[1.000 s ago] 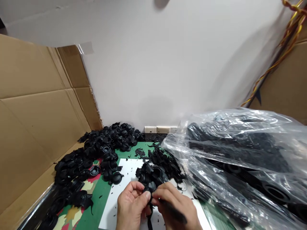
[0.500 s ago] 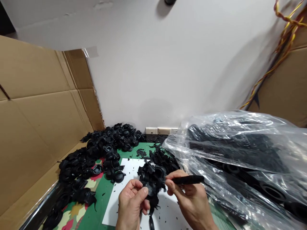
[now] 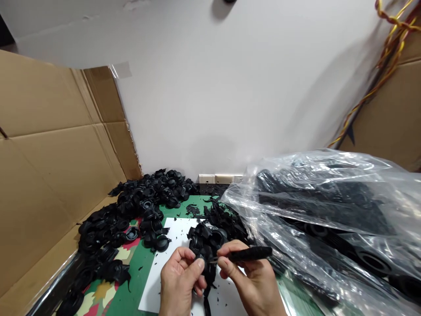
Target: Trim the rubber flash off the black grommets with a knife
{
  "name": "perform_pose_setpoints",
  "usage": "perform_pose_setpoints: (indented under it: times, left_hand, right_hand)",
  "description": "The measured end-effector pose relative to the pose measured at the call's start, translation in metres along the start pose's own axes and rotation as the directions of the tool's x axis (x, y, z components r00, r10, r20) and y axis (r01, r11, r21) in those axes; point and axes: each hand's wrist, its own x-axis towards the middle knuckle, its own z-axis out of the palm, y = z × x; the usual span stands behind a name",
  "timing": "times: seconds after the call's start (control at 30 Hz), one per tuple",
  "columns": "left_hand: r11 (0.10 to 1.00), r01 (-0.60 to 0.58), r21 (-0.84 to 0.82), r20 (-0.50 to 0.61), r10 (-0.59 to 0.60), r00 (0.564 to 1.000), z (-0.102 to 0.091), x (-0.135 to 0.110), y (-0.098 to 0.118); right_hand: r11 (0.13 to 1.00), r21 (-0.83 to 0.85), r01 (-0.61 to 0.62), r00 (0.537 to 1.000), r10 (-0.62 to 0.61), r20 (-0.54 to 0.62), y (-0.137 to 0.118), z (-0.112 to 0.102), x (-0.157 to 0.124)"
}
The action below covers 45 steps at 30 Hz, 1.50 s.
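My left hand (image 3: 180,283) pinches a small black ribbed rubber part (image 3: 206,259) between thumb and fingers, just above a white sheet (image 3: 171,245). My right hand (image 3: 253,281) grips a black-handled knife (image 3: 250,253) lying level, its thin blade tip touching the part from the right. A strip of black rubber hangs down below the part between my hands. Just behind the hands sits a small clump of the same black parts (image 3: 210,235).
A large heap of black rubber parts (image 3: 131,210) and trimmings covers the green mat (image 3: 131,289) at left and back. A clear plastic bag (image 3: 329,210) of parts fills the right. Cardboard walls (image 3: 49,153) stand left; a white wall with twisted wires (image 3: 388,61) rises behind.
My right hand first swung the knife out to the right, away from the part, then brought it back in until the blade tip met the part. My left hand kept holding the part.
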Motion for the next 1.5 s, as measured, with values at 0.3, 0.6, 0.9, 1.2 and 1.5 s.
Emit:
perform_pose_setpoints:
  times: [0.3, 0.6, 0.9, 1.2, 1.5]
  left_hand:
    - [0.997, -0.001, -0.08, -0.043, -0.002, 0.999, -0.004, 0.001, 0.002]
    - [0.995, 0.051, -0.084, 0.023, -0.049, 0.999, -0.009, 0.005, 0.002]
    - [0.999, -0.036, -0.005, 0.03, 0.036, 0.999, 0.0, -0.001, -0.001]
    - [0.977, -0.172, 0.129, 0.078, 0.163, 0.984, -0.001, -0.003, -0.011]
    - [0.827, -0.439, 0.35, 0.244, 0.372, 0.896, -0.017, 0.0, -0.029]
  right_hand:
    - [0.787, -0.349, 0.509, 0.861, -0.459, 0.219, 0.009, -0.002, -0.004]
    - [0.94, -0.337, -0.052, 0.991, 0.089, 0.097, 0.001, -0.027, 0.023]
    - [0.961, -0.274, -0.026, 0.972, 0.088, 0.217, -0.016, -0.013, 0.011]
    - [0.847, -0.441, 0.295, 0.952, -0.222, 0.211, 0.015, 0.002, -0.004]
    - [0.645, -0.665, 0.375, 0.926, -0.232, 0.297, 0.016, 0.006, -0.004]
